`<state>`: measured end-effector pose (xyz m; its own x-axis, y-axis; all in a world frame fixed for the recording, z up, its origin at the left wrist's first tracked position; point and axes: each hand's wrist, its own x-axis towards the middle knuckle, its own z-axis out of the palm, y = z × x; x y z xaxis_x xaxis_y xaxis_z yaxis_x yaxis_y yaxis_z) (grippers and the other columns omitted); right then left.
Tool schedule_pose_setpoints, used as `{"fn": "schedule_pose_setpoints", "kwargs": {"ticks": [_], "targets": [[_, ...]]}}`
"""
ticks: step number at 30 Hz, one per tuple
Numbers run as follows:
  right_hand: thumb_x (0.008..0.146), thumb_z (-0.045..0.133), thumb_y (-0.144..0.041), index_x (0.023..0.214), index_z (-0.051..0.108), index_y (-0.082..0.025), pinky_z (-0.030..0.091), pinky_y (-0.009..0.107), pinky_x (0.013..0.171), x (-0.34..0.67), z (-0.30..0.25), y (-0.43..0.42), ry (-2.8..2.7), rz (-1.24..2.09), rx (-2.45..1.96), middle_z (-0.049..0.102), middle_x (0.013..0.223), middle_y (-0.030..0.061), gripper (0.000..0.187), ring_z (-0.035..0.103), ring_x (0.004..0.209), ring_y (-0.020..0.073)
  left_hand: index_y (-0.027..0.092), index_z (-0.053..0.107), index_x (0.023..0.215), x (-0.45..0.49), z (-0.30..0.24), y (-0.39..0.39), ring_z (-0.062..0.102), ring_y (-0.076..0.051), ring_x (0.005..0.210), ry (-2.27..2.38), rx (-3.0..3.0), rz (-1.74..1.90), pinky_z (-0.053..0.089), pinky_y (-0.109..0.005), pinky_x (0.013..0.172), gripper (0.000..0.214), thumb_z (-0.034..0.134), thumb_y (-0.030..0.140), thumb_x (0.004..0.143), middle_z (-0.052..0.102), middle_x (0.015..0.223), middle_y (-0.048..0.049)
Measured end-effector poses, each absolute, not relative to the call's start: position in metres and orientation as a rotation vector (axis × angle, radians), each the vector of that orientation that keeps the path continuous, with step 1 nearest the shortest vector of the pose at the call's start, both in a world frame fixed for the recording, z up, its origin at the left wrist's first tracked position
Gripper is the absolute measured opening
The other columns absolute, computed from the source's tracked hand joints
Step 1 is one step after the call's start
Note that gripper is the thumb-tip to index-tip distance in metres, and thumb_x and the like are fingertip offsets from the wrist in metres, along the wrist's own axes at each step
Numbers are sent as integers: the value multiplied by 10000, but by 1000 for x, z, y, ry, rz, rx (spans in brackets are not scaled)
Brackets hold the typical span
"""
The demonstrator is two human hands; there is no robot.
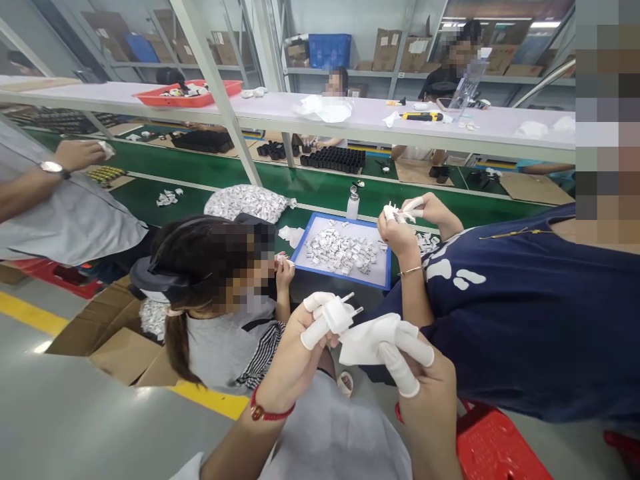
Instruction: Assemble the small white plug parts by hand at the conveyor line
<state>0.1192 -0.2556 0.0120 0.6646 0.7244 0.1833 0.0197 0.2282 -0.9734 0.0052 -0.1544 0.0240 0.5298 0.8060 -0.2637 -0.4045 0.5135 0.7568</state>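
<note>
My left hand [307,347], with white finger cots on its tips, is closed on a white two-pin plug [339,315]. The two metal pins point up and to the right. Close beside it, my right hand [423,363] pinches a folded white cloth [367,339] between cot-covered fingers. The cloth's left end lies just below the plug; whether they touch I cannot tell. Beyond my hands, a blue-rimmed tray [306,235] holds a heap of small white parts [340,250].
A seated co-worker [215,307] is at my left, and another in dark blue [500,313] at my right. A bag of white parts [247,202] and a pump bottle [353,203] stand on the green bench. A red stool [500,443] is at lower right, an open carton [110,333] at left.
</note>
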Motion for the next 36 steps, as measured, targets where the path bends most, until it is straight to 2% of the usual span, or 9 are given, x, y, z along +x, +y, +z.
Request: {"fn": "schedule_pose_setpoints", "kwargs": {"ticks": [4, 7, 11, 16, 19, 23, 28, 32, 36], "targets": [[692, 840, -210, 703, 793, -257, 597, 220, 690, 124, 6, -252, -637, 513, -1246, 758, 746, 9, 68, 727, 725, 173, 159, 666, 759, -1, 24, -150, 566, -95, 494, 589, 742, 694, 503, -186, 466, 385, 927, 404, 618, 659, 641, 3], [749, 808, -271, 725, 775, -222, 598, 257, 690, 126, 2, -249, -604, 602, -1232, 749, 758, 28, 64, 710, 709, 180, 174, 705, 817, -3, 23, -151, 662, -133, 600, 534, 709, 700, 577, -212, 525, 320, 921, 336, 646, 715, 730, -8], [808, 766, -363, 685, 735, -193, 589, 286, 694, 127, 0, -247, -595, 717, -1167, 734, 765, 43, 212, 674, 681, 175, 195, 733, 881, -2, 21, -153, 715, -160, 720, 551, 685, 731, 626, -229, 600, 297, 912, 296, 667, 756, 794, -18], [817, 757, -420, 834, 779, -196, 564, 286, 669, 129, -7, -246, -513, 862, -1134, 744, 805, 57, 226, 662, 672, 180, 173, 721, 911, -1, 19, -149, 742, -191, 791, 576, 701, 763, 643, -255, 703, 340, 916, 304, 665, 777, 846, -55], [777, 793, -432, 872, 792, -212, 568, 307, 766, 129, -12, -245, -437, 919, -1082, 759, 855, 56, 240, 683, 747, 193, 163, 715, 906, 0, 19, -146, 743, -205, 804, 605, 711, 762, 647, -291, 749, 337, 912, 298, 669, 777, 855, -70], [750, 812, -446, 927, 794, -220, 556, 344, 860, 126, -14, -243, -397, 971, -1067, 766, 945, 69, 288, 701, 883, 232, 162, 719, 887, 0, 18, -147, 743, -197, 819, 650, 699, 794, 638, -254, 733, 327, 912, 313, 670, 770, 854, -63], [817, 752, -409, 794, 752, -203, 534, 307, 859, 123, -9, -243, -450, 854, -1113, 713, 1163, 83, 207, 673, 973, 222, 161, 742, 802, -1, 19, -143, 735, -168, 815, 722, 619, 1009, 642, -225, 762, 343, 953, 330, 592, 756, 803, -26], [822, 749, -390, 758, 733, -211, 536, 291, 801, 122, -7, -246, -522, 731, -1152, 731, 967, 59, 191, 668, 886, 205, 185, 737, 783, -3, 19, -136, 729, -135, 838, 743, 558, 1146, 617, -161, 752, 328, 960, 308, 576, 748, 836, 6], [664, 863, -443, 756, 738, -230, 547, 261, 635, 118, -3, -247, -279, 818, -1107, 735, 753, 13, 263, 667, 678, 177, 179, 736, 829, -3, 16, -134, 721, -159, 875, 781, 549, 1142, 612, -191, 769, 374, 961, 313, 563, 752, 883, -20]]}}
